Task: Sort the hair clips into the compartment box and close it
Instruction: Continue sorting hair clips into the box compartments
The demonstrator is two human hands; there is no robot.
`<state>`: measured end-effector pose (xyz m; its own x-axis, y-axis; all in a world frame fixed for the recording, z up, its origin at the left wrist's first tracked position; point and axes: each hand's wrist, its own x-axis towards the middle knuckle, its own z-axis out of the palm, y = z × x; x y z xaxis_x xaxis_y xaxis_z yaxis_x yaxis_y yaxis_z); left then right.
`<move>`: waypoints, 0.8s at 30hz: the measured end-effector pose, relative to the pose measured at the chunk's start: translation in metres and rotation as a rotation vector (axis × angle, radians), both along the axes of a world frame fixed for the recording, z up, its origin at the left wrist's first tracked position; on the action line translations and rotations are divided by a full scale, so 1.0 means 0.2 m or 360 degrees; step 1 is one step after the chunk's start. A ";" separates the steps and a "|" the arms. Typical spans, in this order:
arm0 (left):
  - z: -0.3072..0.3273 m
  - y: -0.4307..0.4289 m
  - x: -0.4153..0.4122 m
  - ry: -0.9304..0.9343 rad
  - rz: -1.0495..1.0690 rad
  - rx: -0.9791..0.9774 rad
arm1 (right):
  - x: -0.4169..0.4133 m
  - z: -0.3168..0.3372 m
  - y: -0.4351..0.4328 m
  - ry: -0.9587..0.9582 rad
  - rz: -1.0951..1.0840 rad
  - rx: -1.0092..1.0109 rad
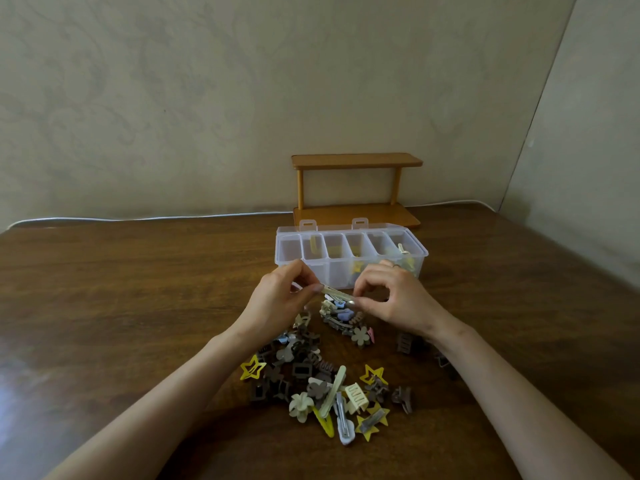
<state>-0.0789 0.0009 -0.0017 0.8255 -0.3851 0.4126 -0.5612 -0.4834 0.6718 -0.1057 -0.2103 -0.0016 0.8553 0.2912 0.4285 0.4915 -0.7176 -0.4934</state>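
Dim, soft light; wide-angle bending at edges.

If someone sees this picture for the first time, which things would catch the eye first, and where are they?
First the centre: the left hand and right hand pinch a long pale clip between them, over a pile of hair clips scattered on the dark wooden table. Just beyond stands the open clear compartment box, with a small wooden shelf behind it.
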 end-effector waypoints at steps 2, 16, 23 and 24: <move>0.00 0.00 0.00 0.0009 -0.0006 -0.0005 | 0.00 0.01 0.00 -0.0007 -0.0032 0.0080; -0.01 0.00 0.01 0.0010 0.0024 0.0037 | -0.01 0.04 -0.09 -0.0291 -0.0426 0.0615; -0.03 0.00 0.01 0.0025 0.0004 0.0011 | 0.02 0.04 -0.20 -0.0582 -0.0936 0.0768; -0.03 0.00 0.01 0.0022 0.0002 0.0013 | 0.03 0.04 -0.21 -0.0590 -0.0997 0.0739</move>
